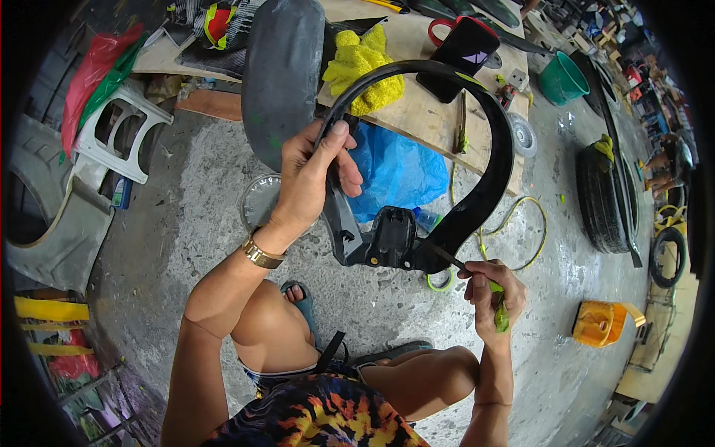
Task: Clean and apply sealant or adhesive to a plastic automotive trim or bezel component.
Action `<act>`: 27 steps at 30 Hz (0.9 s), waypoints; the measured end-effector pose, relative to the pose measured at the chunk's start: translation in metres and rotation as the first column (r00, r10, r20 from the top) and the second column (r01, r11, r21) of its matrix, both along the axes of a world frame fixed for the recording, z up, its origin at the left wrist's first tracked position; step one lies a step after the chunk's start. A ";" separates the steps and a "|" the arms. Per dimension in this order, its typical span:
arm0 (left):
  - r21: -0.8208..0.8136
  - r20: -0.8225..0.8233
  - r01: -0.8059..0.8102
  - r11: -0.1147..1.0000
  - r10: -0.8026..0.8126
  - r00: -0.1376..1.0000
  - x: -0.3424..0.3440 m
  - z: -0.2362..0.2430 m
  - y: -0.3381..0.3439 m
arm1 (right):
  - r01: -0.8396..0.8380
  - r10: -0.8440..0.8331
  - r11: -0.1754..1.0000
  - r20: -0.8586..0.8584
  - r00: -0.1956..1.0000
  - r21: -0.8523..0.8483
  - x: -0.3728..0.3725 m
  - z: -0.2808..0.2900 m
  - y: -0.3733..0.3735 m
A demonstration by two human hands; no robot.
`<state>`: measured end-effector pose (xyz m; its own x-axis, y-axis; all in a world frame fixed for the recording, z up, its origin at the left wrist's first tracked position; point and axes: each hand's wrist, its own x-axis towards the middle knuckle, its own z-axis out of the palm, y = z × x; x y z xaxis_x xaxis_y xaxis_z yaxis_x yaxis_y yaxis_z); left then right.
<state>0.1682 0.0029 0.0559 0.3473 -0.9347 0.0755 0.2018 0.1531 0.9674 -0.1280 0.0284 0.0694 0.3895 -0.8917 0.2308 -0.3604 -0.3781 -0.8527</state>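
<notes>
My left hand (316,167), a gold watch on its wrist, is closed around the left side of a black ring-shaped plastic part (500,160). The part is held up over the floor, with a moulded bracket (392,235) at its lower end. In my right hand (495,298) is a thin dark blade tool (445,254), its handle wrapped in green. The blade's tip lies at the part's lower edge, just right of the bracket; whether it touches there I cannot tell. Through the ring a blue plastic bag (402,170) shows on the floor.
A wooden table (417,123) ahead carries a yellow cloth (365,71), a black phone-like slab (459,56) and a red-handled mug. A dark grey curved panel (279,74) leans against it. Around stand a green bucket (564,78), a tyre (599,197), an orange container (598,323) and a white plastic frame (123,134).
</notes>
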 end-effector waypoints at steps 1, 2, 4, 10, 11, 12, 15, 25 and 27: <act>-0.003 0.011 0.003 1.000 -0.003 1.000 0.000 0.000 0.000 | -0.001 0.001 1.000 0.008 1.000 -0.028 -0.002 -0.003 0.000; -0.003 0.012 0.002 1.000 -0.001 1.000 0.000 0.001 0.000 | -0.003 0.005 0.998 0.019 1.000 -0.056 -0.004 -0.004 0.000; -0.009 0.016 0.008 1.000 -0.008 1.000 0.001 0.002 0.001 | -0.001 0.000 1.000 0.071 0.997 0.012 -0.006 0.004 -0.001; -0.049 0.027 0.012 0.999 -0.011 1.000 0.001 0.001 0.000 | -0.040 -0.037 0.980 0.374 0.927 0.197 -0.024 0.008 -0.011; -0.047 0.026 0.014 0.999 -0.013 1.000 0.001 0.001 0.000 | -0.038 -0.040 0.979 0.372 0.927 0.198 -0.024 0.006 -0.012; -0.055 0.031 0.015 0.998 -0.013 0.999 0.001 0.000 0.000 | -0.048 -0.023 0.980 0.350 0.936 0.191 -0.024 0.005 -0.014; -0.061 0.040 0.020 0.998 -0.017 0.999 0.001 -0.001 0.000 | -0.041 -0.016 0.976 0.258 0.966 0.214 -0.021 0.007 -0.015; -0.073 0.066 0.028 0.997 -0.023 0.998 0.000 -0.001 0.000 | -0.020 0.008 0.991 0.094 0.996 0.134 -0.011 0.001 -0.015; -0.073 0.061 0.030 0.997 -0.025 0.998 0.000 -0.001 0.000 | -0.018 0.008 0.992 0.078 0.997 0.128 -0.009 0.001 -0.016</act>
